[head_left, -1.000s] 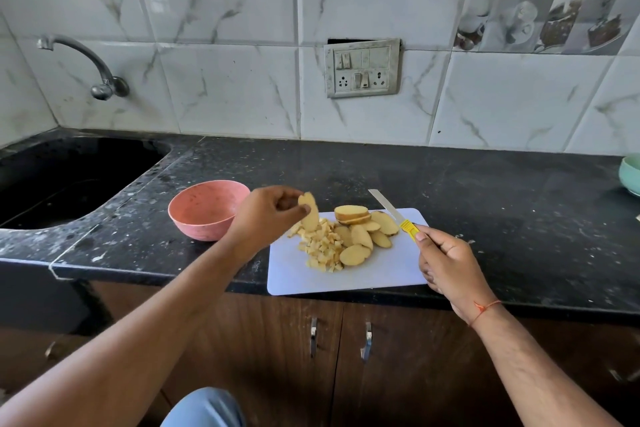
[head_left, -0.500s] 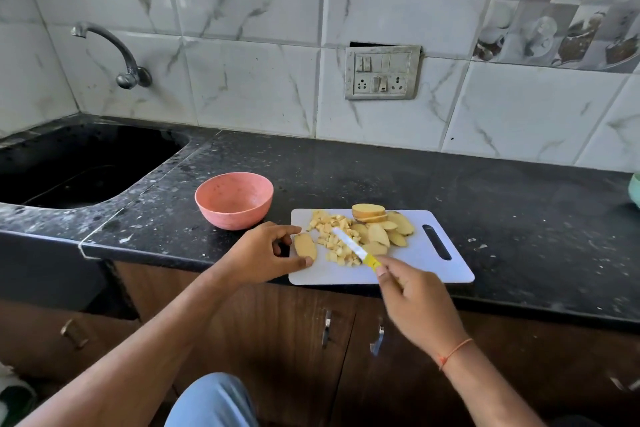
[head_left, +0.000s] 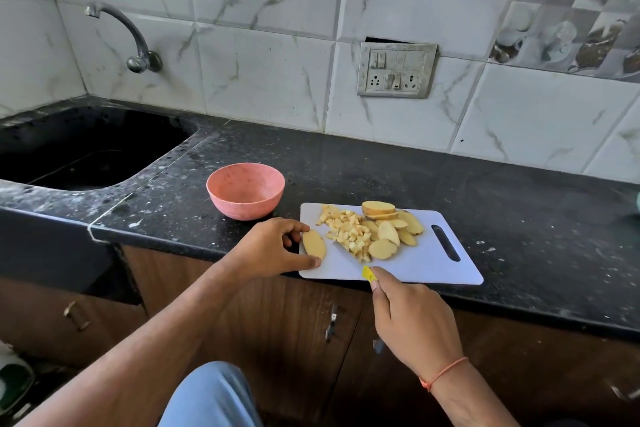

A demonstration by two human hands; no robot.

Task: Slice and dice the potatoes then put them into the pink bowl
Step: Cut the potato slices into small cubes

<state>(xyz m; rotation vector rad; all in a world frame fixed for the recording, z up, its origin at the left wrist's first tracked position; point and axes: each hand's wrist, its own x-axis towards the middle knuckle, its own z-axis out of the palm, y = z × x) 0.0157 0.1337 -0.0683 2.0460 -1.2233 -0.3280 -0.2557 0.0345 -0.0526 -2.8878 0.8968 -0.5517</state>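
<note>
A white cutting board (head_left: 422, 263) lies on the black counter. On it are a heap of diced potato (head_left: 346, 230) and several potato slices (head_left: 389, 232). My left hand (head_left: 273, 248) pinches one flat slice (head_left: 314, 244) between finger and thumb at the board's left end. My right hand (head_left: 412, 319) grips a knife by its yellow handle (head_left: 367, 273); the pale blade (head_left: 346, 255) points toward the dice and lies low over the board. The pink bowl (head_left: 246, 189) stands empty just left of the board's far corner.
A black sink (head_left: 79, 152) with a tap (head_left: 131, 38) is at the left. A switch and socket plate (head_left: 396, 70) hangs on the tiled wall. Wooden cabinet doors with handles (head_left: 331, 322) are below the counter's front edge.
My left hand carried a slice from above the heap down to the board's left end and holds it flat there. My right hand swung the knife from the board's right side to its front.
</note>
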